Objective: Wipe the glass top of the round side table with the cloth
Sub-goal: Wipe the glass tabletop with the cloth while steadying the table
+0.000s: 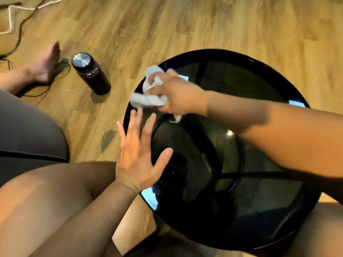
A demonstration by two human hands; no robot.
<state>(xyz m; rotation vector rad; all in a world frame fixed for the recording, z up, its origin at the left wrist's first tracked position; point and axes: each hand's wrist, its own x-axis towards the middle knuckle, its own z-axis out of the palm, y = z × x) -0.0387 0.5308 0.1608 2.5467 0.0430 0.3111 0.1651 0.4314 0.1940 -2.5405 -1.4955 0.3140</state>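
1. The floor (185, 25) is wood-look plank and lies all round the table.
2. The table (213, 51) is round with a black rim. Its dark frame shows through the top.
3. The glass (241, 86) fills that rim. It is dark and reflective, with bright glints near the table's edges.
4. The right hand (178, 93) reaches across to the table's far-left rim. Its fingers are curled round the cloth and grip it in a bunch.
5. The left hand (137, 156) is at the table's near-left edge, fingers straight and spread. I cannot tell if it touches the glass.
6. A bare foot (46, 65) rests on the floor, well left of the table.
7. A dark flask (91, 74) with a steel lid stands on the floor, left of the table.
8. The cloth (150, 100) is white and crumpled. It sits at the table's left rim, part of it beyond the edge.
9. The step in hand looks like wiping along the rim. Flattening the cloth under the palm would likely cover more glass than a bunched wad. Overlapping passes from rim to centre should catch streaks, and the left hand could steady the table.
10. No brand, label or writing can be read on the flask, cloth or table.
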